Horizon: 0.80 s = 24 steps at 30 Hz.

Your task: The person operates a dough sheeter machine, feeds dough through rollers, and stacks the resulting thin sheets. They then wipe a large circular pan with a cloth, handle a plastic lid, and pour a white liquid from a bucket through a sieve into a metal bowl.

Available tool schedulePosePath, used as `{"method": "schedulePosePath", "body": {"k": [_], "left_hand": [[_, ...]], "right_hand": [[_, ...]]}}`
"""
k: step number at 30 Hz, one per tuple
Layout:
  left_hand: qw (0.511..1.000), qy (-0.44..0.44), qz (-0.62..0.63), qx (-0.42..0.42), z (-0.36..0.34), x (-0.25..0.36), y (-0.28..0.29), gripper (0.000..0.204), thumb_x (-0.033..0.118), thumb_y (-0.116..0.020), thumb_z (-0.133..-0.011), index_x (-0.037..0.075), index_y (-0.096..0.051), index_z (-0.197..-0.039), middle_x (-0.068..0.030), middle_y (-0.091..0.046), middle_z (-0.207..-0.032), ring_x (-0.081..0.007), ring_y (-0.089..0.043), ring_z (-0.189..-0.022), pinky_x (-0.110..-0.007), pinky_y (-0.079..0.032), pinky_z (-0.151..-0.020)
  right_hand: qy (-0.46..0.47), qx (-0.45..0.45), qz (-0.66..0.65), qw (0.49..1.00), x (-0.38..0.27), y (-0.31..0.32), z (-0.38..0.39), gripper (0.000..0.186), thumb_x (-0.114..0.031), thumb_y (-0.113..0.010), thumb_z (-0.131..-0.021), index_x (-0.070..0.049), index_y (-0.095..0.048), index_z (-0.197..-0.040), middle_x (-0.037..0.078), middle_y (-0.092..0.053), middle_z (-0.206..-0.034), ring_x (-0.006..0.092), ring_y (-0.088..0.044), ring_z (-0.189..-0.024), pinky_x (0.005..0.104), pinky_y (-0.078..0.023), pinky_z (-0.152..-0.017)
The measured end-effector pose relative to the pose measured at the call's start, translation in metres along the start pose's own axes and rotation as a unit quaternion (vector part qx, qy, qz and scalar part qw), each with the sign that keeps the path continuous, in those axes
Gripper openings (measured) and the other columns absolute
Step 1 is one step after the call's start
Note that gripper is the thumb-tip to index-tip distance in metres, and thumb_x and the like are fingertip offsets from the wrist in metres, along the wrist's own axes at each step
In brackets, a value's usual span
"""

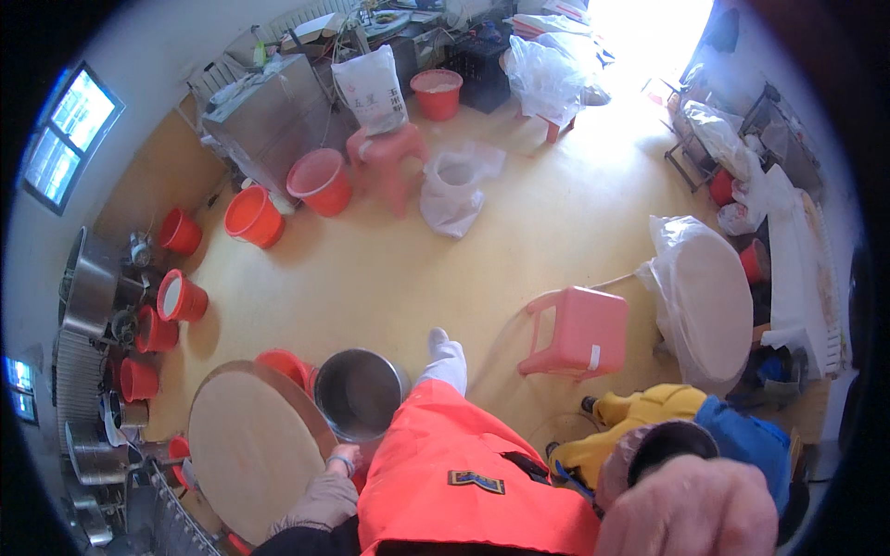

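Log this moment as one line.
left hand: at rim of round tan disc, grip unclear | right hand: raised, hold unclear | beside disc: steel pot | nearby: person in yellow and blue

Free to pass ahead over the yellow floor (380,269); blocked near left by the large round board (255,449) and steel pot (358,382), near right by the pink stool (589,334) and a co-worker (737,440).
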<state>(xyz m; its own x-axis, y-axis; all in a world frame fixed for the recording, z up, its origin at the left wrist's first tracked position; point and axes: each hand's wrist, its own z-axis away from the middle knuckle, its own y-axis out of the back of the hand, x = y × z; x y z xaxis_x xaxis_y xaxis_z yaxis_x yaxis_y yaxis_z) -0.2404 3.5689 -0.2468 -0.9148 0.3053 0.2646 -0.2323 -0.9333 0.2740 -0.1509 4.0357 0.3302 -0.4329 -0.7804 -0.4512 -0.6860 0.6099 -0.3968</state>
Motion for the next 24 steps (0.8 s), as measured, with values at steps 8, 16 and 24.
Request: {"method": "schedulePosePath", "body": {"k": [8,16,24], "left_hand": [[0.988,-0.137,0.012,-0.073,-0.019,0.266,-0.108,0.011,0.012,-0.057,-0.083,0.005,-0.058,-0.092,-0.0050,-0.060,-0.077,-0.0144,-0.059,-0.062,-0.027,-0.050,-0.049],[0.985,-0.140,0.100,-0.006,-0.048,0.393,-0.101,0.013,0.012,-0.059,-0.081,0.006,-0.058,-0.093,-0.0032,-0.060,-0.075,-0.0110,-0.060,-0.061,-0.022,-0.050,-0.048],[0.951,-0.028,0.277,0.132,-0.076,0.358,-0.083,0.008,0.010,-0.058,-0.079,0.004,-0.061,-0.084,-0.0061,-0.060,-0.072,-0.0167,-0.060,-0.060,-0.029,-0.049,-0.050]], "right_hand": [[-0.085,0.073,-0.124,0.986,0.048,0.162,-0.159,0.014,0.001,-0.052,-0.086,0.004,-0.056,-0.099,0.009,-0.050,-0.057,0.0141,-0.039,-0.037,0.0277,-0.024,-0.035],[-0.236,-0.127,-0.191,0.944,0.095,0.340,-0.290,0.013,0.000,-0.054,-0.084,0.005,-0.059,-0.095,0.007,-0.050,-0.055,0.0133,-0.041,-0.037,0.0267,-0.026,-0.035],[-0.170,-0.200,-0.382,0.886,0.203,0.463,-0.362,0.008,-0.002,-0.058,-0.081,0.002,-0.064,-0.084,0.005,-0.051,-0.058,0.0125,-0.042,-0.040,0.0255,-0.028,-0.036]]}}
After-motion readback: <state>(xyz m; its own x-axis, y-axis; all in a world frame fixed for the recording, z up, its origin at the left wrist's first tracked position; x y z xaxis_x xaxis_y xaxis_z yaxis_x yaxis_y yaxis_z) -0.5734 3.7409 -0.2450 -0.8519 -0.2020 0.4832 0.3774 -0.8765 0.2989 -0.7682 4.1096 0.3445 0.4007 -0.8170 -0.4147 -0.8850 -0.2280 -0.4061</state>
